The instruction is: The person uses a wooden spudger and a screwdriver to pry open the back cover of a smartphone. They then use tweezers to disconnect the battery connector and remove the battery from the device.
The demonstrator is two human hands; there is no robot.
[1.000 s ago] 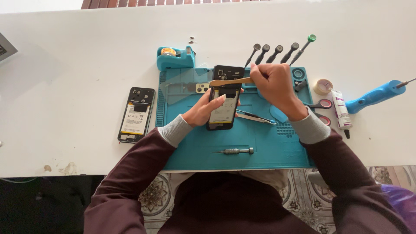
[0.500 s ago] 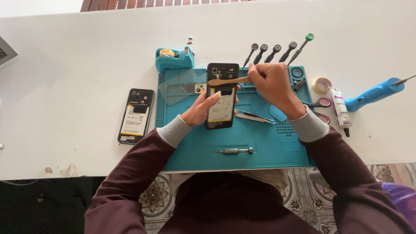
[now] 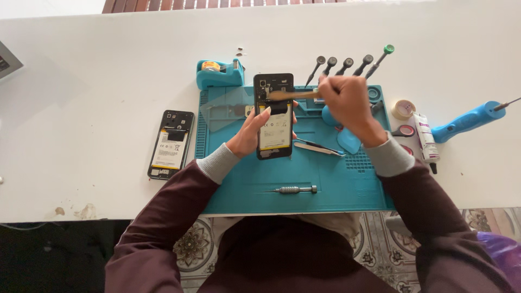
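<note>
Fingers of the left hand point(image 3: 251, 135) grip an opened phone point(image 3: 274, 116) over the mat point(image 3: 304, 184); the right hand point(image 3: 347, 103), closed around a brush point(image 3: 290, 95), touches its top.

Dark maroon sleeves point(image 3: 163, 228); grey ribbed cuffs point(image 3: 216, 163); bare fingers point(image 3: 258, 116)

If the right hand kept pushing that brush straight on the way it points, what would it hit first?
The right hand points its brush leftward across the top of the opened phone held by the left hand. Past the phone's edge, it would probably first meet the clear plastic sheet on the mat, though height is unclear.
</note>
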